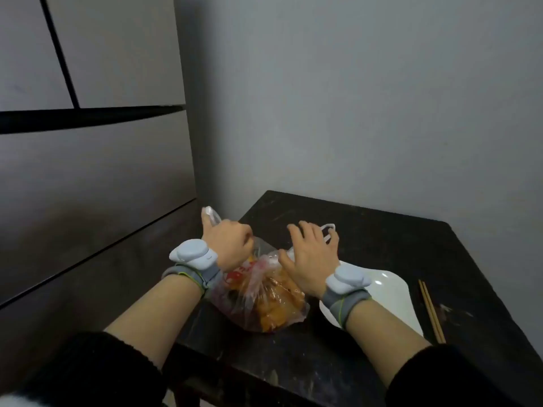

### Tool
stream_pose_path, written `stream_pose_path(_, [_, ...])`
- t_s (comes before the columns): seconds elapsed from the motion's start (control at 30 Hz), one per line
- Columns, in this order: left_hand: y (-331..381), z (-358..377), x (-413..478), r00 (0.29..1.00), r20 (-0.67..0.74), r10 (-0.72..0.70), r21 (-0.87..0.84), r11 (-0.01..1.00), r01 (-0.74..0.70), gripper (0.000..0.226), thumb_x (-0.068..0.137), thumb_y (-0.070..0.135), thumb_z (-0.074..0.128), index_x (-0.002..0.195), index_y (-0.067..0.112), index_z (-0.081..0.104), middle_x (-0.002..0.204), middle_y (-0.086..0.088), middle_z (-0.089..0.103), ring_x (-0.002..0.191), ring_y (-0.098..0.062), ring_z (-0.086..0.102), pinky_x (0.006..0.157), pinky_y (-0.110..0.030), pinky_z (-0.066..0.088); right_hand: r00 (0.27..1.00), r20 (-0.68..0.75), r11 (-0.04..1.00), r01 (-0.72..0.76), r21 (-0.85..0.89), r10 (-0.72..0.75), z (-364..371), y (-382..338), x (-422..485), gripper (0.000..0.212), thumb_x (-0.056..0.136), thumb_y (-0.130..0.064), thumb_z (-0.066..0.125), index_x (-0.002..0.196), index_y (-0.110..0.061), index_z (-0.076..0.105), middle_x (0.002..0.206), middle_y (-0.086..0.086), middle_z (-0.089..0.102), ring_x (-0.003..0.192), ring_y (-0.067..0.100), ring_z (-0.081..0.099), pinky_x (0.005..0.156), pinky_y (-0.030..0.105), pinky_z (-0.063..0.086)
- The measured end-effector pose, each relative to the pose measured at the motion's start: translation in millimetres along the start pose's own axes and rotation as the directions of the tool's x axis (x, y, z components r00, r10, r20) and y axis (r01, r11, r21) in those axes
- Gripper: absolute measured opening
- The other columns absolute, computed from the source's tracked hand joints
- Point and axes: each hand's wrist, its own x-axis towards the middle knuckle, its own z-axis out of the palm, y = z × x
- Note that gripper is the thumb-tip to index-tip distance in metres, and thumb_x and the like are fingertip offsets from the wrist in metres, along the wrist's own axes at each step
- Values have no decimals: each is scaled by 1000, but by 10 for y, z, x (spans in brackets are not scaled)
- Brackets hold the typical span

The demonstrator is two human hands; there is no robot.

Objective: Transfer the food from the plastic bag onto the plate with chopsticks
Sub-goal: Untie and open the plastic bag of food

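When looking down: bag on the bench, toward its left edge, orange-brown food inside. Left grip curled tight round the left handle, held up and to the left. Right grip spread, fingers straight, laid on the bag's top, just near of the right handle. White plate just right of the bag, partly under the right wrist. Chopsticks on the bench just right of the plate, lying near to far. Grey bands with pale devices on both wrists.
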Motion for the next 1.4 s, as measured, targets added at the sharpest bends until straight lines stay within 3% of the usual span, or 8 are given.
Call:
stream_pose_path(0.1, [-44,73,-65,999,-34,-43,113,992,47,38,89,31,32,78,22,67,75,3,65,92,-18,59,99,-56,-29,999,12,1000,30,3,-30,162,-70,-5,60,92,-54,23,140,-21,41,143,3,42,136,23,34,110,50,17])
stream_pose_path(0.17, [-70,160,-105,998,-55,-35,193,980,45,37,87,29,33,70,21,66,69,4,64,90,-16,60,96,-52,-34,997,36,998,63,7,-63,292,-104,-28,59,94,-56,23,136,-21,44,139,3,45,132,23,38,109,51,17])
stream_pose_path(0.3, [-121,236,-97,993,106,56,88,994,-66,31,88,26,38,100,30,67,104,7,67,114,-12,55,108,-54,-23,995,49,996,80,34,-81,469,-125,-25,56,93,-56,24,124,-20,53,129,2,52,124,24,45,107,52,21])
stream_pose_path(0.4, [-112,269,-147,943,313,108,-24,994,-106,36,91,34,41,126,35,53,141,6,43,138,-13,29,114,-58,-7,996,9,995,88,37,-89,578,-142,-34,59,87,-58,23,109,-18,61,110,2,61,108,24,55,98,52,32])
stream_pose_path(0.57, [-73,335,-213,918,390,64,8,997,-73,39,92,42,41,131,44,44,149,2,28,141,-23,18,112,-61,5,994,-18,994,111,-2,-111,642,-156,-34,38,83,-49,46,96,-18,64,93,2,63,89,24,61,84,50,45])
stream_pose_path(0.83, [-78,480,-98,967,253,41,189,978,-91,23,89,41,47,107,32,57,119,1,48,122,-22,39,105,-51,25,985,-63,986,162,49,-158,649,-87,-17,7,77,-13,67,81,-16,63,82,3,65,77,28,63,75,48,44])
stream_pose_path(1.03, [-8,417,-7,995,92,-39,46,998,35,19,87,42,47,91,26,55,106,2,58,102,-23,56,79,-35,35,979,-41,974,202,99,-199,519,-3,62,18,97,-16,43,111,-14,53,110,5,59,103,26,54,89,41,38])
stream_pose_path(1.4, [28,157,342,893,-116,-434,-442,828,345,15,87,20,50,89,16,64,93,-7,68,87,-32,60,71,-32,43,993,-107,927,-8,376,52,39,48,580,11,100,-20,37,91,-14,37,91,16,62,80,37,57,61,36,33])
